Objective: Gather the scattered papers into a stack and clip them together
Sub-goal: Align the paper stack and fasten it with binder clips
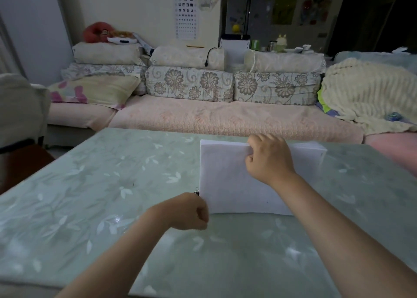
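**Stack upright on table, both hands on it, clip at lower-left corner**

Clock = as seen from the head camera, 12 is away from the person.

- paper stack (230,180): gathered into one block and standing on its long edge on the table (112,196), at about 1 o'clock from the person. The broad face is towards the camera. Sheet edges at the far right end look slightly fanned
- right hand (268,158): on the stack's top edge at 12-1 o'clock, fingers curled over the edge and thumb on the near face, so it is clamped on the papers
- left hand (191,211): at the stack's 7 o'clock corner, touching the left edge, fingers curled tight
- binder clip (197,191): sticks out of the left fist at its 12 o'clock, right against the stack's left edge. Only the wire handle and a bit of black body show. The fist is closed round it. Can't tell if the clip's mouth is on the sheets, the hand hides that
- table: pale green cover with a white leaf print, glossy
- background at 12 o'clock: sofa (203,117) with floral cushions, and an eye chart (186,9) on the wall above it
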Demonstrator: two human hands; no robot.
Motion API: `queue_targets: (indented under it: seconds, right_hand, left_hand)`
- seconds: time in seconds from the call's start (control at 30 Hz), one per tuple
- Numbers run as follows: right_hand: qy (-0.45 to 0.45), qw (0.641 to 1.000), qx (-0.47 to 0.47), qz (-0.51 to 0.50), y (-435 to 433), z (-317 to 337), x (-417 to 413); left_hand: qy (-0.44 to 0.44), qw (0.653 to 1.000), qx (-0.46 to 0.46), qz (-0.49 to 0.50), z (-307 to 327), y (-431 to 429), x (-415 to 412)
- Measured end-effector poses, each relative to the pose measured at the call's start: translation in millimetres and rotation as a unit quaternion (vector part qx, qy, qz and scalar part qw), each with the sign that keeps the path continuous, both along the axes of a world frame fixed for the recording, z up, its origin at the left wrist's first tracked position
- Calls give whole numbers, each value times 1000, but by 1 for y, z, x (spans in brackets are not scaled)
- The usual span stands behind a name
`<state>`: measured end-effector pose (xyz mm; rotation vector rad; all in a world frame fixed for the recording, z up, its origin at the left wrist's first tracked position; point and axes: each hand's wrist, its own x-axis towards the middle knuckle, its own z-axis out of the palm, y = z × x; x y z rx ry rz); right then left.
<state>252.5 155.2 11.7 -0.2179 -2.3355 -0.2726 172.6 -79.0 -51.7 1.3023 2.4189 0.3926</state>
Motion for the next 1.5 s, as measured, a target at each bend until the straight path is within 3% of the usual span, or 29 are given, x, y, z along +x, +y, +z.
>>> queue_targets:
  seconds: [0.1,0.17,0.3,0.4,0.47,0.53,0.6,0.67,0.77,0.93,1.03,1.17,1.37,1.5]
  right_hand:
    - [6,1000,0,-2,0,0,1]
    - [12,1000,-1,6,-1,0,1]
    - [23,1000,7,16,0,-1,3]
    - [11,1000,3,17,1,-1,3]
    - [13,1000,-14,21,1,-1,3]
    - [24,999,-7,23,0,-1,3]
    - [32,999,11,28,0,0,4]
    - [29,999,16,27,1,-1,4]
    - [8,1000,-8,22,4,-2,2]
    - [-98,993,-32,49,13,12,12]
    - [-156,987,-23,24,33,26,32]
    - [-162,984,-72,18,70,31,61]
    - [-156,986,-64,18,82,26,73]
    - [-131,989,-58,41,82,24,73]
  left_hand:
    - [17,995,85,-53,-4,28,25]
    - [34,992,92,-78,-13,48,37]
    - [61,992,17,-113,-14,76,54]
    - [72,993,-18,-94,39,80,47]
    - [139,985,93,-47,81,73,37]
    - [233,936,263,3,107,68,24]
    - [334,883,329,-3,114,70,15]
    - [402,881,248,-6,109,80,7]
    - [409,895,176,-7,95,93,1]
    - [438,875,202,-44,84,96,-5]
    - [434,879,191,-43,87,95,-6]
    - [411,896,167,-28,91,97,-3]
    - [409,909,84,-1,104,115,7]
    - [404,901,148,-60,105,163,36]
